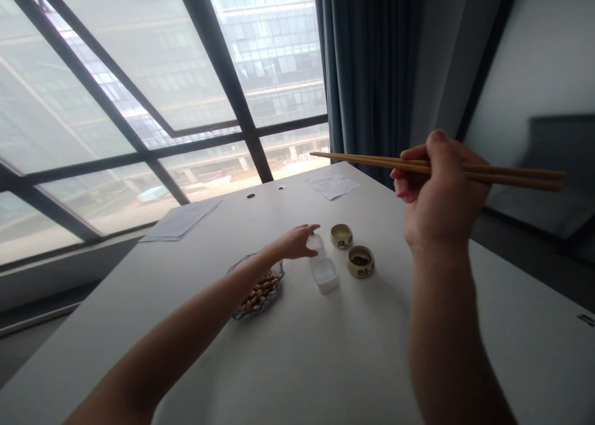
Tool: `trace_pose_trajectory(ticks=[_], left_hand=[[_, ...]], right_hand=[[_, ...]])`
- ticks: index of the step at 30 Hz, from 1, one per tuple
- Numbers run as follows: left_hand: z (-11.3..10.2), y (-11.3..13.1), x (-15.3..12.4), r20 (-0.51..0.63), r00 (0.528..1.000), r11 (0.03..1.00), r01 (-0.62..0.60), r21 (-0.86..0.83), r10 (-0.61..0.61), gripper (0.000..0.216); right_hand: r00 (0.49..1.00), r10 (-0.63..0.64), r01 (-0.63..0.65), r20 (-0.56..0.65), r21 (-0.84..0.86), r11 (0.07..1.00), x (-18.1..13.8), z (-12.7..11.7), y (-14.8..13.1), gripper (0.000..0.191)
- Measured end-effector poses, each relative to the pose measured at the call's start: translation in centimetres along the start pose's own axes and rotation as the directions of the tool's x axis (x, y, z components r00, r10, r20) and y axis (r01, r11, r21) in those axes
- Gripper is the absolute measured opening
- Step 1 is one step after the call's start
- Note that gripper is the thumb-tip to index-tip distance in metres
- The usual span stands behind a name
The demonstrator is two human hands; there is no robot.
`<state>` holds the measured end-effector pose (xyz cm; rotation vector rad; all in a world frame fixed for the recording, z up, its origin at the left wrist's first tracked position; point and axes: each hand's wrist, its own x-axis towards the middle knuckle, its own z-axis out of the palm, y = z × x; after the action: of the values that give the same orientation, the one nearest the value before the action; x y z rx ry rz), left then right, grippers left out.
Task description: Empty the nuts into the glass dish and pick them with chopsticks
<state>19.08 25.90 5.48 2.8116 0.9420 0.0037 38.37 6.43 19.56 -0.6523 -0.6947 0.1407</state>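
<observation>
The clear plastic box (325, 275) sits open on the table (279, 363), its lid (315, 242) folded away on the side far from the person. The left hand (295, 242) is at the lid, thumb and fingers spread around its left edge; whether they grip it or only rest there I cannot tell. The right hand (439, 189) pinches a pair of wooden chopsticks (367, 159), raised well above the box and to its right, tips pointing left.

To steady the box well, a light touch low on the lid should serve better than a squeeze, as such thin plastic looks ready to slide or flex. The chopsticks would be best kept with their tips even and the wrist loose.

The box is whitish and see-through, with a squarish base and rounded corners; no contents can be made out in it.

Just right of the box stand two small pale bowls with dark characters: the nearer bowl (361, 272) holds something dark, and the farther bowl (341, 242) shows a bare inside. Left of the box, partly behind the forearm, is a wire basket (242, 316) of brown nut-like pieces (264, 287). Beyond the box lies a loose paper sheet (334, 185).
</observation>
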Motion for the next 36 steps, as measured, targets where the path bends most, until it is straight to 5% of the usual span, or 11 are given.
trace_pose_trajectory(ticks=[6, 10, 15, 20, 25, 29, 34, 36], left_hand=[[-1.4, 0.2, -0.1, 0.004, 1.0, 0.999, -0.023, -0.025, 0.023, 0.091], [-2.1, 3.0, -0.3, -0.06, 0.997, 0.998, -0.049, -0.032, 0.047, 0.076], [0.4, 9.1, 0.2, 0.009, 0.99, 0.99, -0.14, -0.005, 0.14, 0.083], [3.4, 12.3, 1.3, -0.001, 0.997, 0.996, -0.073, 0.044, 0.074, 0.076], [3.7, 12.7, 2.3, -0.005, 1.0, 1.0, -0.029, 0.002, 0.029, 0.062], [1.8, 12.6, 1.6, -0.081, 0.997, 0.996, -0.025, -0.085, 0.019, 0.068], [-2.0, 10.1, -3.2, -0.272, 0.962, 0.977, -0.049, -0.209, -0.01, 0.075], [-3.0, 7.7, -6.3, -0.428, 0.902, 0.955, -0.078, -0.287, -0.055, 0.069]], right_hand=[[1.0, -0.002, 0.002, -0.031, 0.008, 1.0, 0.2, -0.2, -0.1, 0.033], [0.999, -0.019, 0.02, -0.05, 0.013, 1.0, 0.4, -0.4, 0.1, 0.034], [0.999, -0.008, 0.009, -0.035, 0.008, 1.0, 0.3, -0.3, 0.0, 0.034], [0.999, -0.019, 0.02, -0.03, 0.029, 0.999, 0.0, 0.0, -0.3, 0.034], [1.0, -0.015, 0.015, -0.025, 0.031, 0.999, -0.1, 0.2, -0.3, 0.034], [1.0, 0.002, -0.002, -0.005, 0.005, 1.0, -0.3, 0.2, -0.3, 0.034], [1.0, -0.006, 0.007, 0.027, -0.033, 0.999, -0.8, 0.6, 0.0, 0.037], [0.998, -0.008, 0.011, 0.056, -0.049, 0.999, -1.5, 1.2, 0.3, 0.037]])
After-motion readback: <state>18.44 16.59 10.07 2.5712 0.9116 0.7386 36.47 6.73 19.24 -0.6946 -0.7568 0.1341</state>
